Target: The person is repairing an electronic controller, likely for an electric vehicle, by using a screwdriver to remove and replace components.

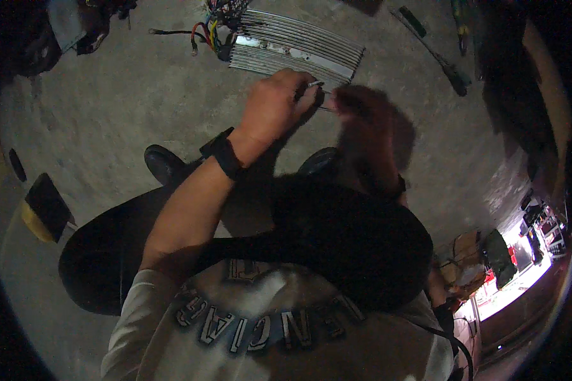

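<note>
My left hand (274, 105) is closed, with a small silvery piece (316, 83) between its thumb and fingers. My right hand (365, 117), dim and partly in shadow, is beside it, fingertips at a thin pale piece (327, 101); I cannot make out its grip. Both hands are just in front of a finned aluminium unit (299, 55), which lies on the concrete floor (82, 127). A bundle of coloured wires (213, 35) with ring terminals comes out of its left end.
My crossed legs (362, 247) and shoes (165, 162) frame the near floor. Long tools (412, 22) lie at the upper right, dark fabric (44, 32) at the upper left, a black-and-yellow object (44, 206) at the left. Cluttered, brightly lit items (515, 254) stand at the lower right.
</note>
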`<state>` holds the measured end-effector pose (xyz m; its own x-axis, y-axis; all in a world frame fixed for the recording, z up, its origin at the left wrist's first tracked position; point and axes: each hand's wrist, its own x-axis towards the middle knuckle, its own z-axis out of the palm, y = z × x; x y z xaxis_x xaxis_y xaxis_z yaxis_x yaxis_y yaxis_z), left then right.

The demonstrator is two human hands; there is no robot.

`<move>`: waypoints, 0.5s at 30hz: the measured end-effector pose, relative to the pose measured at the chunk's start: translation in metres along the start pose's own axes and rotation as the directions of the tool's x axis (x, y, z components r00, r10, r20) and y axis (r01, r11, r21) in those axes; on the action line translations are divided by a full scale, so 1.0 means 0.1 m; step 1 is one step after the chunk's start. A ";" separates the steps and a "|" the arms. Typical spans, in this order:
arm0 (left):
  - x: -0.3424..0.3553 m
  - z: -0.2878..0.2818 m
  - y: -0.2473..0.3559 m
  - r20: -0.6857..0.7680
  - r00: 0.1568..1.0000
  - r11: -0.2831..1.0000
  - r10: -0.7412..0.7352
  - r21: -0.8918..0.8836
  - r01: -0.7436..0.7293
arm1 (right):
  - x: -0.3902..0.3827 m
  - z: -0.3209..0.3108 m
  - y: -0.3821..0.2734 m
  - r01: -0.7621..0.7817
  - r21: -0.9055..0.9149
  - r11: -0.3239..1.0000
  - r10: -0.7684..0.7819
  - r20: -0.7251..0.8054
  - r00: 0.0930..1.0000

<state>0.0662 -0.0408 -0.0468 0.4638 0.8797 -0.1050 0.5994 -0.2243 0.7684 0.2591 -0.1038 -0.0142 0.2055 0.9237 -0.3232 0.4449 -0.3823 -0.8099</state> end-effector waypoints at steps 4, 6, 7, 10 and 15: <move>0.02 0.03 0.03 -0.048 0.995 0.994 0.083 -0.065 -0.086 | 0.14 0.10 -0.12 -0.041 0.111 0.993 0.023 0.160 0.987; 0.01 0.00 0.00 -0.033 0.996 0.995 0.080 -0.063 -0.082 | 0.17 0.15 -0.12 -0.057 0.111 0.992 0.036 0.181 0.983; -0.01 -0.01 -0.03 -0.024 0.998 0.996 0.066 -0.052 -0.067 | 0.17 0.17 -0.13 -0.070 0.139 0.988 0.045 0.178 0.983; -0.02 -0.02 -0.03 -0.025 0.998 0.998 0.051 -0.046 -0.052 | 0.19 0.22 -0.10 -0.083 0.153 0.985 0.059 0.157 0.986; -0.01 -0.04 -0.02 -0.052 0.996 0.996 0.069 -0.049 -0.071 | 0.24 0.28 -0.09 -0.159 0.165 0.973 0.133 0.155 0.979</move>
<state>0.0621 -0.0392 -0.0461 0.4692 0.8829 -0.0188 0.5317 -0.2655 0.8042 0.2357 -0.0772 -0.0278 0.1250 0.8567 -0.5005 0.2563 -0.5152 -0.8179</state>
